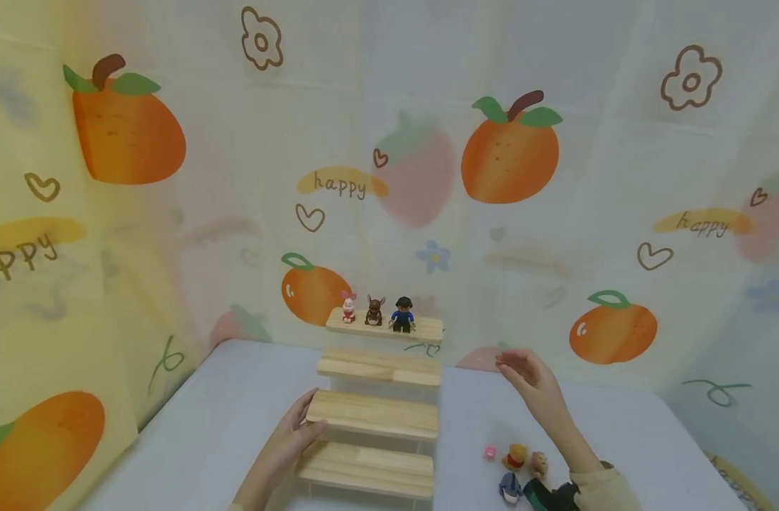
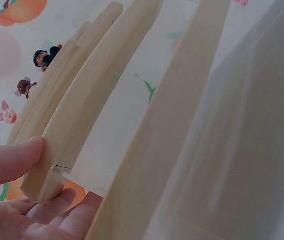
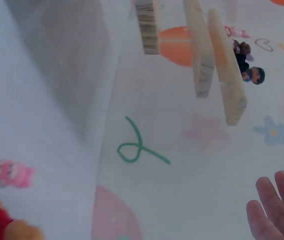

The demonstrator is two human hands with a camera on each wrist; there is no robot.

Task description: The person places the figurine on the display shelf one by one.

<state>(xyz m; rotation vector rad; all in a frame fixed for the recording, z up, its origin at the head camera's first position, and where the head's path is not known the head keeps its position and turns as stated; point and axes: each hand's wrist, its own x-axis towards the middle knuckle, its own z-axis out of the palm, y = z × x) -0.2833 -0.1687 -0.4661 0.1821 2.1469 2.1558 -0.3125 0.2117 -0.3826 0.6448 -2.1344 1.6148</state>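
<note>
A wooden stepped display rack [image 1: 377, 417] stands on the white table. With thumb above and fingers below, my left hand [image 1: 286, 441] grips the left end of its second-lowest plank; the left wrist view shows this plank end [image 2: 44, 182] between thumb and fingers. Along the top plank stand a pink piglet figure [image 1: 348, 309], a brown big-eared animal figure [image 1: 374, 312] and a dark-haired toy figure in blue and black [image 1: 402, 316]. My right hand [image 1: 535, 382] is raised to the right of the rack, its fingers loosely bent and holding nothing.
Several toys lie on the table at the right: a small pink figure [image 1: 489, 453], a yellow bear in red [image 1: 514, 456], a blue-grey figure [image 1: 509, 487] and a brownish one [image 1: 539, 464]. Dark green-black material [image 1: 545, 495] is beside them. A fruit-printed curtain [image 1: 389, 106] hangs behind.
</note>
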